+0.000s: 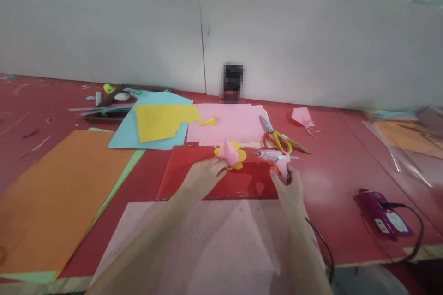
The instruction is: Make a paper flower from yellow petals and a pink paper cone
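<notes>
My left hand [212, 169] has its fingers closed on a paper flower. The flower has a pink folded cone [229, 152] in front of scalloped yellow petals [241, 156]. It is over a shiny red sheet [194, 179]. To the right, my right hand [289, 186] is wrapped round the handle of a pink glue gun [278, 156], whose metal nozzle points left toward the flower with a gap between them. A clear glue stick sticks out of its back. Just behind the gun lie scissors [277, 138] with yellow and red handles.
Pink paper [226, 122], cut yellow paper [157, 122] and blue paper [121, 136] lie at the back. Orange sheets [65, 184] cover the left. A purple power strip [384, 214] with a black cord is at right. A pink paper scrap [302, 115] lies behind. A white partition [121, 27] closes off the back.
</notes>
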Demonstrator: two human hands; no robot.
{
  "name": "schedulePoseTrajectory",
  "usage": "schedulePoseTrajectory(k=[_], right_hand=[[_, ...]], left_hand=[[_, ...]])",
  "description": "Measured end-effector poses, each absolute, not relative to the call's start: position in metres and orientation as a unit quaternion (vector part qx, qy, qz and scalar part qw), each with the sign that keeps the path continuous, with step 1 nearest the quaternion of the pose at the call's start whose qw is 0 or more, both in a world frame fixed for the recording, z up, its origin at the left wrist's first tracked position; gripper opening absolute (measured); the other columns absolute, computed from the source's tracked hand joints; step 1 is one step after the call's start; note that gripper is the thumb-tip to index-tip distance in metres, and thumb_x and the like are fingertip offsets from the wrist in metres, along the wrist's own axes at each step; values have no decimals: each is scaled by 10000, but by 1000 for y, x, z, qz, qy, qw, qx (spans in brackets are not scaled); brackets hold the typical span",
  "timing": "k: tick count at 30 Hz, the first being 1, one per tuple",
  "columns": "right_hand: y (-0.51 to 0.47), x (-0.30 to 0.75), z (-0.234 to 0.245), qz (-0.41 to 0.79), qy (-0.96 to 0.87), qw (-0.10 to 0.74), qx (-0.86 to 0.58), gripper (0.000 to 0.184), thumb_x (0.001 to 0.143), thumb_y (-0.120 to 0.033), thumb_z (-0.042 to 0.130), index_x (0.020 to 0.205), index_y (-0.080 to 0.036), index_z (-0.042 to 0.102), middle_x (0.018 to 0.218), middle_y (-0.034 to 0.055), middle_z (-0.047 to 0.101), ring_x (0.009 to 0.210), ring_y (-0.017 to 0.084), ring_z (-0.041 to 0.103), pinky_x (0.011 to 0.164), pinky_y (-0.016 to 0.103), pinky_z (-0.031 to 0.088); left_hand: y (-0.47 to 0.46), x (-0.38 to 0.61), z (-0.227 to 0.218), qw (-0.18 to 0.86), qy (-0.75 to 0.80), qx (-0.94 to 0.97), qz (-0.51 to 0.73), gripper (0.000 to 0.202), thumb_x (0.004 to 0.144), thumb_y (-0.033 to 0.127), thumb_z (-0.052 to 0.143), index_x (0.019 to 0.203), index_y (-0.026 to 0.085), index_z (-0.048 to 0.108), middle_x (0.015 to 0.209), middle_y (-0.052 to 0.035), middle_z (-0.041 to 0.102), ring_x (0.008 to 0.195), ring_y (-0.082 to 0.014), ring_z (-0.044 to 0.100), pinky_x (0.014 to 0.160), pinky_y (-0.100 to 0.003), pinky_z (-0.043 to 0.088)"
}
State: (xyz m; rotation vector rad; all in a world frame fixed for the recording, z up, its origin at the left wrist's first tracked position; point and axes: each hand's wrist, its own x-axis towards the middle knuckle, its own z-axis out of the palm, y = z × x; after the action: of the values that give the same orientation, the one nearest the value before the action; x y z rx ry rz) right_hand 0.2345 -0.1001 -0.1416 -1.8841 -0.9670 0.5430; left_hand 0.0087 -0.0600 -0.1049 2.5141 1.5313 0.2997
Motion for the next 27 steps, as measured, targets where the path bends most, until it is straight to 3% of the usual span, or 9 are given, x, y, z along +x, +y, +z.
schedulePoseTrajectory(k=[6,12,19,27], right_hand=[[-99,237,-144,219,-388,458,-769,535,634,-457,605,1064,-150,519,879,51,548,778,180,485,716,299,383],[-99,236,-142,220,-389,445,-776,544,643,-463,586,1078,-145,511,870,52,543,774,183,485,720,306,379],[-99,235,-141,217,-391,451,-772,530,648,-458,589,1068,-144,516,867,49,542,767,178,481,717,298,381],[-100,235,-142,231,-382,450,-773,530,644,-453,598,1077,-160,514,899,53,555,800,188,492,726,302,375]], left_hand=[[-62,8,-109,44,445,887,114,278,820,60,382,923,218,587,865,-4,648,753,-146,593,558,-231,389],[-56,3,-112,-7,481,870,108,264,784,30,393,843,196,590,789,-24,633,729,-181,578,681,-312,426],[-60,8,-110,13,491,859,144,226,795,92,404,885,189,587,832,-44,642,747,-177,597,707,-324,447],[-62,18,-122,15,489,858,156,191,836,289,496,985,186,556,973,-63,644,773,-191,607,689,-322,461]])
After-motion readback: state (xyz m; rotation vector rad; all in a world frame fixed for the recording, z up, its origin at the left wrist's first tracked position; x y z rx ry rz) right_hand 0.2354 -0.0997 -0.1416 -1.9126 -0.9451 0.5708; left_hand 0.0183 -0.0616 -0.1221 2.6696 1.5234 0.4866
